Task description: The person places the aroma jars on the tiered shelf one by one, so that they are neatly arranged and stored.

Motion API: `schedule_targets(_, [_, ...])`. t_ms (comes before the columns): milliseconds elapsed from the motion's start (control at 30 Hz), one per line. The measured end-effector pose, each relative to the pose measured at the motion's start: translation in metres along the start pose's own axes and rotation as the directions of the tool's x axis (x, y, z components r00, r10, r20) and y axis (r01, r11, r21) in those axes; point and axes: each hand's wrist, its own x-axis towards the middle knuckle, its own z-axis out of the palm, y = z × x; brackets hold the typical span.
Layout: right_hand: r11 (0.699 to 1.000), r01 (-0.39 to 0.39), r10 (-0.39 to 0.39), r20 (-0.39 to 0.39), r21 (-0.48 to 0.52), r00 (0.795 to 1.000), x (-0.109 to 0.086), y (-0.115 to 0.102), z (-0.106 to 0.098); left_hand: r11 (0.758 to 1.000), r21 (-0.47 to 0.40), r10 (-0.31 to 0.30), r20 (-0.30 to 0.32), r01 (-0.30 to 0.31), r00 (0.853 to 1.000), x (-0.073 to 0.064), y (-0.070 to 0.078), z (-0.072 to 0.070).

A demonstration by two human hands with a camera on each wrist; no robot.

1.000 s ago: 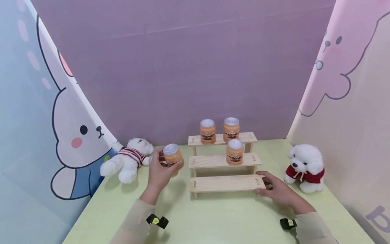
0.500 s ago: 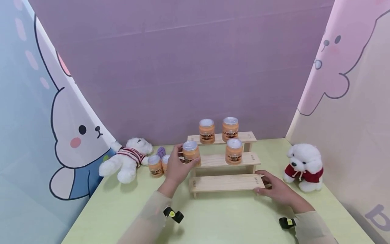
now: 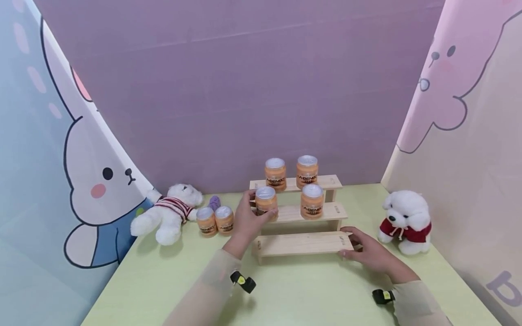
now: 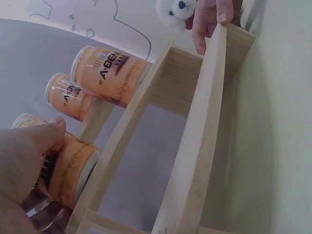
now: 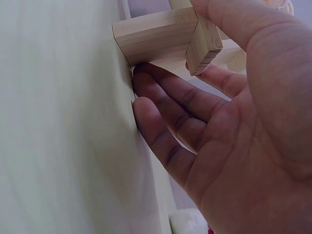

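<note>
My left hand (image 3: pixel 248 222) grips an orange jar (image 3: pixel 266 203) with a pale lid and dark lettering, upright at the left end of the middle step. In the left wrist view the base of this jar (image 4: pixel 70 173) is right at the step's board; whether it bears on it I cannot tell. Another jar (image 3: pixel 312 202) stands at that step's right. Two more, a jar (image 3: pixel 275 174) and its neighbour jar (image 3: pixel 307 172), stand on the top step. My right hand (image 3: pixel 369 251) pinches the right end of the wooden three-step stand (image 3: pixel 302 244) at its lowest board (image 5: pixel 204 46).
Left of the stand, two orange jars (image 3: pixel 206 222) stand side by side on the pale green table (image 3: pixel 310 290). Behind them sits a small purple object (image 3: pixel 214 202). A plush toy in stripes (image 3: pixel 171 210) lies at the left, and a plush dog (image 3: pixel 405 222) sits at the right.
My left hand has carried the jar rightward from beside the stand to the middle step's left end. This uncovers the two jars on the table. My right hand keeps its hold.
</note>
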Motion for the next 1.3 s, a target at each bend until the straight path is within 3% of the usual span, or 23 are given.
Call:
schedule_targets(300, [1.000,-0.001,0.001,-0.007,-0.005,1.000,0.001,0.000,-0.001,0.999,0.022,0.023,0.000,-0.023,1.000,0.001,0.000,0.005])
schedule_targets(567, [1.000,-0.008,0.008,-0.010,-0.008,1.000,0.000,-0.001,-0.002,1.000,-0.013,-0.010,0.127,0.012,0.992,-0.004,0.009,-0.006])
schedule_targets(1000, [1.000,0.005,-0.005,-0.009,-0.006,1.000,-0.001,0.001,-0.002,1.000,-0.017,0.010,0.147,-0.007,0.989,-0.002,0.007,0.006])
schedule_targets(1300, [0.999,0.033,-0.033,0.000,0.020,0.999,0.000,0.001,0.000,1.000,0.015,-0.011,0.133,0.010,0.991,-0.004,0.012,0.014])
